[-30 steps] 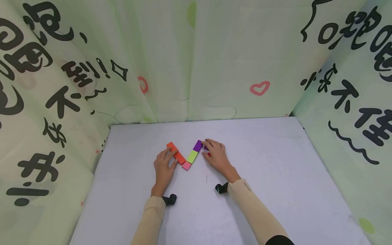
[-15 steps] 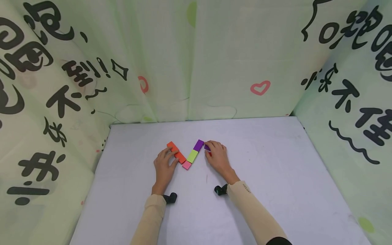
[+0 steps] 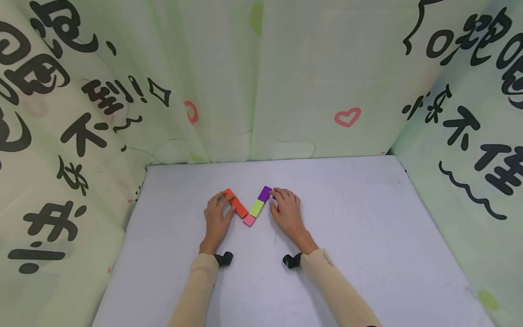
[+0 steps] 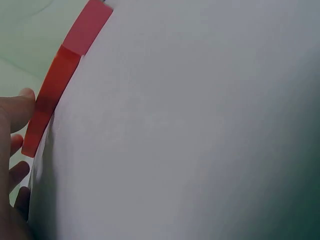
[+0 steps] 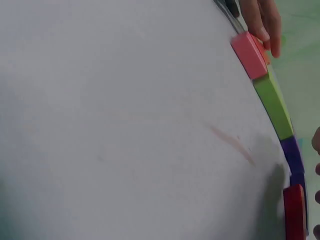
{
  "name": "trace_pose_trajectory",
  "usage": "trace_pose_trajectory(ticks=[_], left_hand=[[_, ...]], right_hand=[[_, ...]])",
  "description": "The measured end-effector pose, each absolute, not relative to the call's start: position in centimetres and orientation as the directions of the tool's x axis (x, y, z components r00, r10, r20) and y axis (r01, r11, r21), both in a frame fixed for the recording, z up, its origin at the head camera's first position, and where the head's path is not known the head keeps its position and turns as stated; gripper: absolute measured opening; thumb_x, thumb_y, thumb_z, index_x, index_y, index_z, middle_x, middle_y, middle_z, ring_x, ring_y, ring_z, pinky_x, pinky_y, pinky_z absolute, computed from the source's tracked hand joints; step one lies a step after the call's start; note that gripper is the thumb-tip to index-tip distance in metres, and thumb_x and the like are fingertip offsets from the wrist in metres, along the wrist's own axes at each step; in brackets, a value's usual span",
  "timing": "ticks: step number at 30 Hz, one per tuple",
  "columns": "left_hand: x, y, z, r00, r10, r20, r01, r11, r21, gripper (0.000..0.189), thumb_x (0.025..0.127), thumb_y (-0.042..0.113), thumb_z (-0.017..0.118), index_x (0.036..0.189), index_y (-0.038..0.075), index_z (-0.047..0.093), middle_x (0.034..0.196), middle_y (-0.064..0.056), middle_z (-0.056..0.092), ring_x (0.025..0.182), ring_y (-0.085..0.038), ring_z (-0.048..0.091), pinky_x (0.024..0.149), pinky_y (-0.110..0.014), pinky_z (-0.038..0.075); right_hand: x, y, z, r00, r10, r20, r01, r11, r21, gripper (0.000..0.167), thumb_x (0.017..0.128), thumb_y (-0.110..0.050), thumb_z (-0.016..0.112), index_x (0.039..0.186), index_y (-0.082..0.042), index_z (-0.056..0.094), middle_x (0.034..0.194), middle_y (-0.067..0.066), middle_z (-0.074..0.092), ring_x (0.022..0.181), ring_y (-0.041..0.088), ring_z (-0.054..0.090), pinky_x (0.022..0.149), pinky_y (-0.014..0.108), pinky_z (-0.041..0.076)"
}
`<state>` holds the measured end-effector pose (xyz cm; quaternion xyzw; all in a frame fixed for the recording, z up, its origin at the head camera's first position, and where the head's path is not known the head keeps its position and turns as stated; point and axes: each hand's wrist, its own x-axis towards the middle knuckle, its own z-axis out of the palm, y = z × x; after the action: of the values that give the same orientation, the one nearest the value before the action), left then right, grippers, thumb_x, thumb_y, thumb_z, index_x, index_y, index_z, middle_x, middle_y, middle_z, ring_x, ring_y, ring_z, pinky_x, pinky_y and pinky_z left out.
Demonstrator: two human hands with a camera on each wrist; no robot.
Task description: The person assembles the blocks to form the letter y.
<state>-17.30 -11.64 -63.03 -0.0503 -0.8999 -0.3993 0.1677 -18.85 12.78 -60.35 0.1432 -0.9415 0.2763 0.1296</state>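
Note:
Small colored blocks form a V on the white tabletop in the head view. The left arm is an orange strip (image 3: 239, 207); a pink block (image 3: 249, 220) sits at the bottom. A lime-green block (image 3: 256, 208) and a purple block (image 3: 264, 194) make the right arm. My left hand (image 3: 216, 218) is at the orange strip's outer side, its thumb (image 4: 25, 102) against or just beside the strip. My right hand (image 3: 288, 211) lies over the V's right end, partly covering a red block (image 5: 294, 212) and another purple block (image 5: 298, 181). Its fingertips (image 5: 317, 197) show apart from these blocks.
The white tabletop (image 3: 347, 254) extends around the blocks. Pale green curtains (image 3: 294, 81) with black writing enclose its back and sides. A black wrist camera (image 3: 224, 259) sticks out at the left cuff, and another black camera (image 3: 292, 260) at the right.
My left hand has shifted slightly left, and its forearm also moved left. My right hand has turned a little over the V's right end, covering more of the second purple block. The V stays put.

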Motion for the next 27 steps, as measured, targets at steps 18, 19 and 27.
trace_pose_trajectory(ticks=[18, 19, 27], left_hand=[[-18.5, -13.0, -63.4, -0.955, 0.084, 0.283, 0.266, 0.663, 0.699, 0.033, 0.095, 0.015, 0.075, 0.128, 0.018, 0.074, 0.157, -0.011, 0.051, 0.148, -0.038, 0.043, 0.111, -0.073, 0.032], [-18.5, -13.0, -63.4, -0.954, 0.085, 0.289, 0.27, 0.662, 0.699, 0.033, 0.095, 0.014, 0.075, 0.128, 0.017, 0.074, 0.157, -0.011, 0.052, 0.148, -0.039, 0.043, 0.11, -0.073, 0.032], [-18.6, -12.9, -63.3, -0.951, 0.081, 0.3, 0.274, 0.67, 0.69, 0.032, 0.094, 0.012, 0.076, 0.126, 0.016, 0.074, 0.155, -0.011, 0.054, 0.147, -0.038, 0.045, 0.111, -0.072, 0.034]], right_hand=[[-15.8, 9.2, -60.9, -0.836, -0.459, 0.302, -0.546, 0.753, -0.367, 0.036, 0.102, -0.022, 0.067, 0.137, -0.018, 0.068, 0.148, 0.003, 0.063, 0.143, 0.033, 0.049, 0.116, 0.06, 0.037], [-15.7, 9.1, -60.9, -0.833, -0.462, 0.303, -0.55, 0.751, -0.366, 0.035, 0.102, -0.023, 0.066, 0.137, -0.018, 0.068, 0.148, 0.003, 0.063, 0.143, 0.033, 0.049, 0.116, 0.06, 0.037], [-15.7, 8.9, -61.1, -0.853, -0.442, 0.276, -0.52, 0.756, -0.398, 0.035, 0.104, -0.022, 0.063, 0.138, -0.016, 0.067, 0.15, 0.005, 0.061, 0.145, 0.033, 0.047, 0.117, 0.059, 0.036]])
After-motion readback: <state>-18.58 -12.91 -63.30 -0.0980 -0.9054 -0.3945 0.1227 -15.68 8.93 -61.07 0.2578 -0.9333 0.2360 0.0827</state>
